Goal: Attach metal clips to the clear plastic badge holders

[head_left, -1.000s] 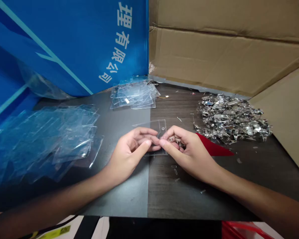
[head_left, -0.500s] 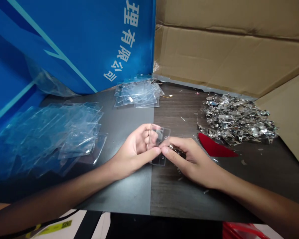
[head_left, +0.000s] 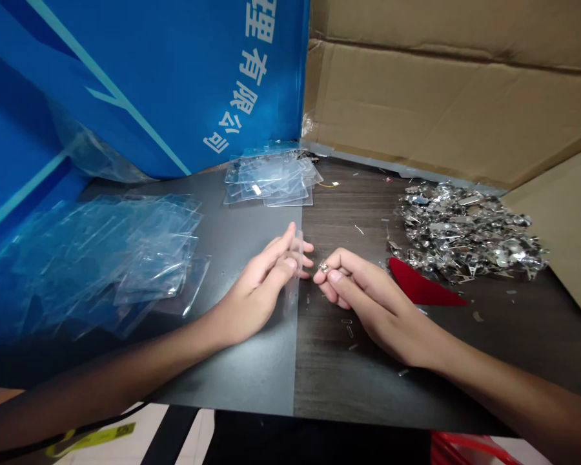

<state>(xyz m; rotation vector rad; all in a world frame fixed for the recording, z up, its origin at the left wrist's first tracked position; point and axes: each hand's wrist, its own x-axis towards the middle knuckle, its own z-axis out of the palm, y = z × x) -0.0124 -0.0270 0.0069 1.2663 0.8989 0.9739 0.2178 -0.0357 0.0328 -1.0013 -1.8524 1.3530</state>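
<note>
Over the middle of the table, my left hand (head_left: 266, 278) grips a clear plastic badge holder (head_left: 297, 248) between thumb and fingers, its sleeve seen nearly edge-on. A short gap to the right, my right hand (head_left: 353, 281) pinches a small metal badge clip (head_left: 323, 267) between thumb and forefinger; most of the clip is hidden by the fingers. Left of my left hand lies a wide, overlapping pile of clear badge holders (head_left: 150, 258). Behind my right hand, at the right, sits a heap of metal clips with clear straps (head_left: 465, 232).
A smaller stack of clear holders (head_left: 271, 181) lies at the back. A red pointed piece (head_left: 423, 284) rests before the clip heap. Small plastic scraps (head_left: 349, 330) dot the dark table (head_left: 368, 387). A blue printed panel (head_left: 140, 84) and cardboard (head_left: 440, 103) wall the back.
My hands have drawn apart. The badge holder has turned from facing me to nearly edge-on in my left hand, while the clip in my right hand is now away from it.
</note>
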